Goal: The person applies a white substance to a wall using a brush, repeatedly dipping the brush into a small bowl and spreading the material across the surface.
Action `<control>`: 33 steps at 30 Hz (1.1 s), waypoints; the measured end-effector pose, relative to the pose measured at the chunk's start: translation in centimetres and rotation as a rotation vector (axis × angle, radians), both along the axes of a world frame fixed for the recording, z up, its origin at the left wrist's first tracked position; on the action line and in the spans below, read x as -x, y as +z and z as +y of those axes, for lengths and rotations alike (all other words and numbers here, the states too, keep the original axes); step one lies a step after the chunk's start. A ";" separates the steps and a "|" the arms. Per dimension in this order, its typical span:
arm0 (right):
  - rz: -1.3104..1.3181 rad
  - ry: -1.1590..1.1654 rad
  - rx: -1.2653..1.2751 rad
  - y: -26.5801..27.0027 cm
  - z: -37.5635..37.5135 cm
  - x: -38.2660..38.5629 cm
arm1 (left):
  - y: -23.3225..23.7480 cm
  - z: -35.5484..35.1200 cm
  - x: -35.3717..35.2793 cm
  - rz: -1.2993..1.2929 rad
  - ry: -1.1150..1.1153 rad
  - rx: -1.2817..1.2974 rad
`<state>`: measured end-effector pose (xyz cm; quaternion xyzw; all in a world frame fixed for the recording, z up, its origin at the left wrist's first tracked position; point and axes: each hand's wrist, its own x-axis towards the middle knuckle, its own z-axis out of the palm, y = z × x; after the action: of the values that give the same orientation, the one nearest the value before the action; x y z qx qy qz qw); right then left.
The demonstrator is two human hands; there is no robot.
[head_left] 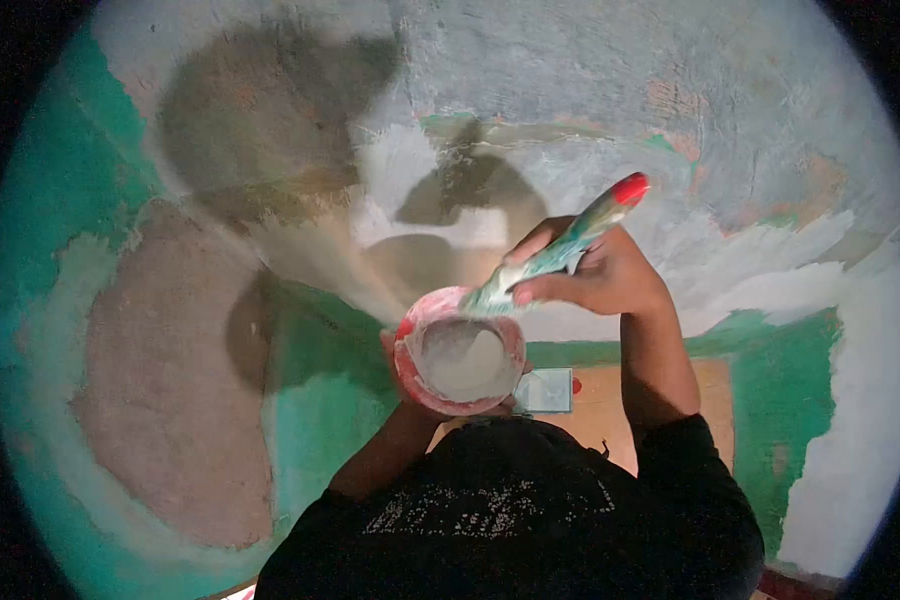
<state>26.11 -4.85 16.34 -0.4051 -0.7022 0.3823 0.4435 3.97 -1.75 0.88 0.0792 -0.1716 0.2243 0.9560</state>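
My left hand (425, 413) holds a red bowl (404, 360) from below, close to my chest, with most of its fingers hidden beneath it. Pale, wet paint or filler (465, 358) lies in the bowl, and smears coat its inner wall. Wrapped around the handle of a paintbrush (568, 247) is my right hand (610, 272). The brush slants down to the left, its red handle end up and its paint-covered bristles over the bowl's far rim. White and green smears cover much of the brush.
In front stands a wall (770, 90) with patchy grey and white coating over green paint. A bare brownish patch (180, 390) shows at the left. Below, beyond the bowl, is a small pale rectangular object (547, 391) beside a tan surface (595, 425). Shadows fall across the wall.
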 end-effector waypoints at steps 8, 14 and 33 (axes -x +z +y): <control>-0.725 0.191 -0.110 -0.3 0.0 3.0 | -1.0 -0.2 -2.6 -0.025 -0.069 0.077; -0.457 0.236 -0.111 -0.3 0.0 2.5 | -1.2 0.0 -3.4 -0.034 -0.083 0.106; -0.553 0.230 -0.137 -1.3 1.5 1.9 | -1.3 1.5 -3.1 -0.037 -0.072 0.135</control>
<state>24.20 -3.37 15.03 -0.3807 -0.8617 0.2569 0.2158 7.06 -0.25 -0.46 0.0044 -0.1765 0.2025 0.9633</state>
